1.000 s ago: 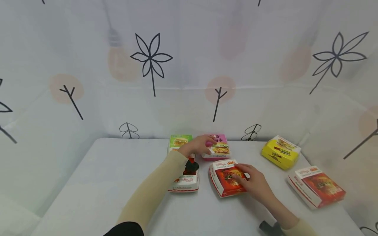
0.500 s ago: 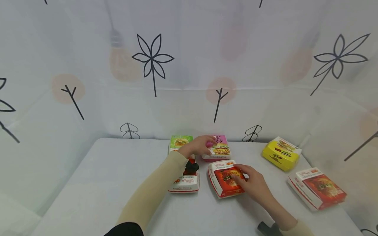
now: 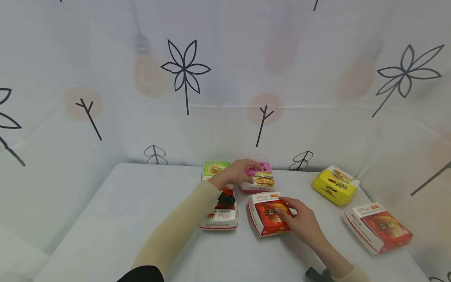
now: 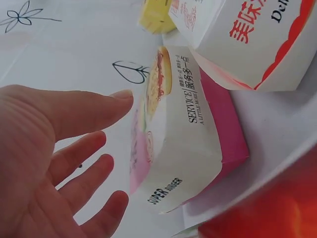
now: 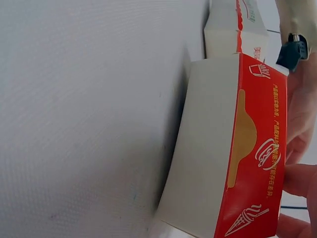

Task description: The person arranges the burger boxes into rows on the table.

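Observation:
My left hand reaches over the back row, beside a pink-and-white burger box. In the left wrist view its thumb and fingers are spread near the top of that box, a gap showing between. My right hand rests on a red-and-white burger box in front of the pink one, its thumb and index finger laid on the top. The right wrist view shows the red box's printed side with fingertips at its upper edge. The sleeve and left wrist partly cover two boxes on the left.
Under the left arm, a green-topped box stands behind a red-and-white one. A yellow box sits at the back right, with another red-and-white box in front of it near the right edge. A patterned cloth hangs behind the white table.
The red box under my right hand has shifted slightly left, the hand moving with it. The left forearm has drawn a little to the left. The head view has tilted slightly.

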`<state>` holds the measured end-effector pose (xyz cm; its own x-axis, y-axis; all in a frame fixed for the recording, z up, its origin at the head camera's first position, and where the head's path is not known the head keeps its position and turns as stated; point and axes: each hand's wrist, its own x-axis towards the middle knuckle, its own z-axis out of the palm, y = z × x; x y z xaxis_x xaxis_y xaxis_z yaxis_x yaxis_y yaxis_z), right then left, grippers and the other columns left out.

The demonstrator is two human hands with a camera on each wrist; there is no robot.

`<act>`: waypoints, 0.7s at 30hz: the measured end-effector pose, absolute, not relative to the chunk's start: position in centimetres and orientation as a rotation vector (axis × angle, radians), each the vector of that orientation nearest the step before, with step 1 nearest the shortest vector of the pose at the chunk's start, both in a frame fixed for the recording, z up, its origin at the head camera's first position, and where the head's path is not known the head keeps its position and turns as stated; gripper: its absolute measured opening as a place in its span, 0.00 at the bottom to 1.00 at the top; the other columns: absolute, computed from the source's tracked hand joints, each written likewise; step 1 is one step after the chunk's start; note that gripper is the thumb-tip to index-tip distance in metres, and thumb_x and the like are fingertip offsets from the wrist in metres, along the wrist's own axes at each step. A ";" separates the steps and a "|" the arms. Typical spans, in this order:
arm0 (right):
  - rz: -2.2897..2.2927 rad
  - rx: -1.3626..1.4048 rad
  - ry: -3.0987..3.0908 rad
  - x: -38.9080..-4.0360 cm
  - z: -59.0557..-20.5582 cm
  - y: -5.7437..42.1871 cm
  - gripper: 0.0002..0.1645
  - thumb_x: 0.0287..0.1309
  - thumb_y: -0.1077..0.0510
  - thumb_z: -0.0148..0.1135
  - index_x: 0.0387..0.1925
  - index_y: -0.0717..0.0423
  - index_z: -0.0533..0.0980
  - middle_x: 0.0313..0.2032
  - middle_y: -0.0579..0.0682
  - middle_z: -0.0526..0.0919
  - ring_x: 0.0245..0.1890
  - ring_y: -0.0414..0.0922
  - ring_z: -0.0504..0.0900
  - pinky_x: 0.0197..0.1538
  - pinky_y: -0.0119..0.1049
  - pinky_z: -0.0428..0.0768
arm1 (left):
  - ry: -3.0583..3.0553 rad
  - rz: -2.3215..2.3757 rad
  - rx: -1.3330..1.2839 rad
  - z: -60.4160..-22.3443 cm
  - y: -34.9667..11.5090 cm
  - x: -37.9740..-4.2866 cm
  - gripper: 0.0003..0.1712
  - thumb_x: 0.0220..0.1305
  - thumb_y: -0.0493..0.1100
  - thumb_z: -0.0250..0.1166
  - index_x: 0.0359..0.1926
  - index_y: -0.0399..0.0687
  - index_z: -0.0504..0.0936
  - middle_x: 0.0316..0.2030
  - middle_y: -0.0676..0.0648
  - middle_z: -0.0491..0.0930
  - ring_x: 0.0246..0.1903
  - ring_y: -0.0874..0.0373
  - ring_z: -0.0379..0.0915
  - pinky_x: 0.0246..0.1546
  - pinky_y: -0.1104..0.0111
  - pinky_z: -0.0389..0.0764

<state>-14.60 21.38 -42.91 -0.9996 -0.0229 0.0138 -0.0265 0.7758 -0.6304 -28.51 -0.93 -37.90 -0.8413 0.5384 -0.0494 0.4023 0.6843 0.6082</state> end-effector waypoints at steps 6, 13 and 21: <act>1.063 0.031 -2.937 -14.7 -43.3 21.5 0.36 0.64 0.41 0.64 0.66 0.57 0.72 0.63 0.64 0.72 0.63 0.62 0.70 0.57 0.57 0.77 | 2.616 0.983 0.750 -37.5 -2.3 -27.5 0.26 0.65 0.42 0.69 0.63 0.57 0.78 0.62 0.53 0.75 0.63 0.55 0.68 0.62 0.57 0.72; 1.065 0.051 -2.926 -14.9 -43.5 21.6 0.36 0.64 0.41 0.64 0.66 0.57 0.72 0.64 0.63 0.72 0.63 0.62 0.69 0.57 0.57 0.77 | 2.522 1.026 0.883 -37.9 -3.5 -25.6 0.19 0.66 0.42 0.67 0.58 0.49 0.80 0.52 0.52 0.81 0.52 0.60 0.77 0.51 0.68 0.79; 1.061 0.057 -2.930 -14.8 -43.4 21.6 0.35 0.64 0.41 0.64 0.66 0.56 0.73 0.64 0.64 0.72 0.63 0.62 0.70 0.56 0.56 0.78 | 2.503 0.991 1.080 -37.8 -3.9 -22.1 0.17 0.68 0.44 0.66 0.57 0.49 0.81 0.49 0.56 0.83 0.49 0.65 0.77 0.49 0.72 0.78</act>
